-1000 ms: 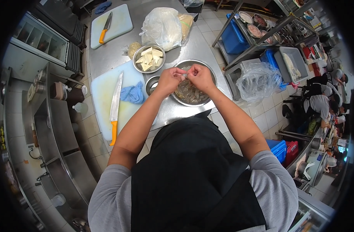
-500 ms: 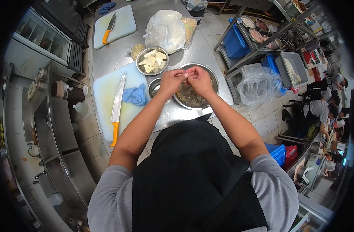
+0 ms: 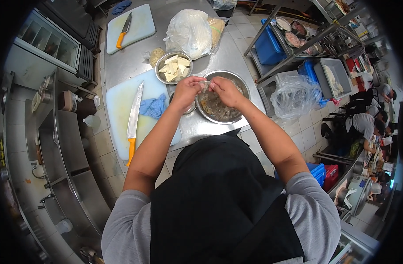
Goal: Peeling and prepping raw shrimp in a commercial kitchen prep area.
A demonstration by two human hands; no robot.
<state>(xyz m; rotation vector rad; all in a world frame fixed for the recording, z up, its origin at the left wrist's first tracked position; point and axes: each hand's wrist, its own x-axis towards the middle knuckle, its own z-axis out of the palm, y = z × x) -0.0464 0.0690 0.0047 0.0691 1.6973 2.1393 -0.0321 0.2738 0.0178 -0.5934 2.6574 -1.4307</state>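
Over the left part of a steel bowl (image 3: pixel 247 97), my two hands meet at their fingertips. My left hand (image 3: pixel 188 91) and my right hand (image 3: pixel 226 93) are both closed, pinching a small, greyish, see-through piece that looks like a raw shrimp (image 3: pixel 205 83). Inside the bowl lie many wet grey-brown pieces, apparently more shrimp (image 3: pixel 219 108). Under my left wrist is a smaller steel bowl (image 3: pixel 190 110), mostly hidden by the arm. Just beyond my left hand stands a bowl of pale cut wedges (image 3: pixel 173 67).
A white cutting board (image 3: pixel 118 110) at left bears a yellow-handled knife (image 3: pixel 134 116) and a blue cloth (image 3: pixel 153 107). Farther back are a filled plastic bag (image 3: pixel 189 35) and another board (image 3: pixel 142 24) with a knife. A metal rack (image 3: pixel 289 55) stands right; co-workers (image 3: pixel 363 123) are beyond.
My hands have shifted slightly left and rolled, showing more of the pale piece between the fingertips. The left forearm now covers more of the small bowl.
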